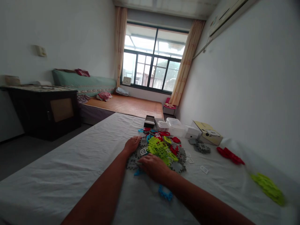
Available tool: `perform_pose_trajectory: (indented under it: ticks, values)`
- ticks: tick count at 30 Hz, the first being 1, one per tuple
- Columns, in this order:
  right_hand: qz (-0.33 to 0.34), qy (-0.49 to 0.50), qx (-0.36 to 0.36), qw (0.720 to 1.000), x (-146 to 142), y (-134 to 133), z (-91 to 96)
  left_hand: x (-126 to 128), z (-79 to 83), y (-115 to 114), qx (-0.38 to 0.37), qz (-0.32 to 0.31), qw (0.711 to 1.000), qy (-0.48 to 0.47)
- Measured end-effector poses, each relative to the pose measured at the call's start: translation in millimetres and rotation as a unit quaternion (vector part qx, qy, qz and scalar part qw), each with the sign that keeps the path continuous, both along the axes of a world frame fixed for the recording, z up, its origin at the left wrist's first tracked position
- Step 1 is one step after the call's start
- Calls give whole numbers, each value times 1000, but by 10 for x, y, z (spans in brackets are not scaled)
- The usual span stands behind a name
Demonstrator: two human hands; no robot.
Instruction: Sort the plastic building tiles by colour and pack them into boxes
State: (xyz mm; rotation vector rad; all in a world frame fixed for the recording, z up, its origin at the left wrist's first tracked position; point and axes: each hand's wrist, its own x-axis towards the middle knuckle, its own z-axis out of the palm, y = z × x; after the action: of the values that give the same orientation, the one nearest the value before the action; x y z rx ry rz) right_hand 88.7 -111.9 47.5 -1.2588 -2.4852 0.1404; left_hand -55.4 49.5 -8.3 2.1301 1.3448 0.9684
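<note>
A heap of interlocking plastic building pieces lies on the white sheet, with lime-green pieces (158, 147) on top and grey pieces (133, 162), red pieces (174, 150) and blue pieces around them. My left hand (132, 144) rests against the heap's left edge, its fingers stretched over grey pieces. At the near side, my right hand (153, 166) has its fingers bent together among the pieces; whatever is between them is hidden. Just beyond it lies a white window-shaped piece (143, 151). A blue piece (165, 193) sits apart, below my right wrist.
Behind the heap stand a black open box (149, 121), clear plastic containers (174, 125) and a yellow carton (208, 132). On the right are separate groups of grey pieces (199, 146), red pieces (230, 155) and lime-green pieces (268, 188). A dark cabinet (42, 109) stands left.
</note>
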Motion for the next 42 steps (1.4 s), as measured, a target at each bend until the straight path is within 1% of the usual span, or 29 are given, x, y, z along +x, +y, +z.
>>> perform_pose_trajectory:
  ticks: [2,3,5,7,9,10,11,14,16,20,22,24,26,29,32,34,38,40,42]
  values:
    - [-41,107,-23,993,121,24,21,-19,14,6,8,-6,1000,1]
    - [-73,163,-46,983,211,36,26,-29,19,11,11,-6,1000,2]
    - [-130,258,-112,951,430,47,13,-46,27,17,11,-6,1000,5]
    - [-158,317,-174,919,663,31,-32,-56,33,17,12,-7,1000,6]
    - [-168,336,-204,904,870,-5,-90,-62,35,11,15,-10,1000,6]
    - [-170,335,-204,904,959,-23,-117,-64,36,8,17,-12,1000,5]
    - [-174,326,-187,910,1043,-37,-137,-66,36,6,18,-14,1000,4]
    - [-197,283,-89,935,1294,-32,-157,-71,35,3,18,-12,1000,2]
    - [-223,269,-36,936,1490,13,-149,-74,42,1,17,-6,1000,2]
    - [-258,277,-25,925,1899,143,-169,-74,76,0,10,1,1000,6]
    - [-263,274,-24,925,2031,227,-208,-73,89,11,8,0,1000,5]
    - [-261,268,-23,927,2078,340,-247,-74,88,34,6,-2,1000,1]
    - [-251,259,-21,933,2042,485,-270,-75,76,59,4,-4,1000,-4]
    - [-223,244,-16,944,1890,715,-259,-79,63,76,1,-2,1000,-10]
    - [-195,191,13,962,1716,850,-211,-79,78,61,-1,-4,1000,-17]
    - [-176,137,35,974,1626,846,-175,-77,95,48,-5,-9,1000,-21]
    - [-124,67,45,989,1521,681,-130,-76,102,53,-18,-10,1000,-15]
    - [-126,55,51,989,1504,602,-128,-75,91,67,-22,-7,1000,-14]
    - [-150,72,56,984,1512,566,-135,-72,86,74,-27,-5,1000,-12]
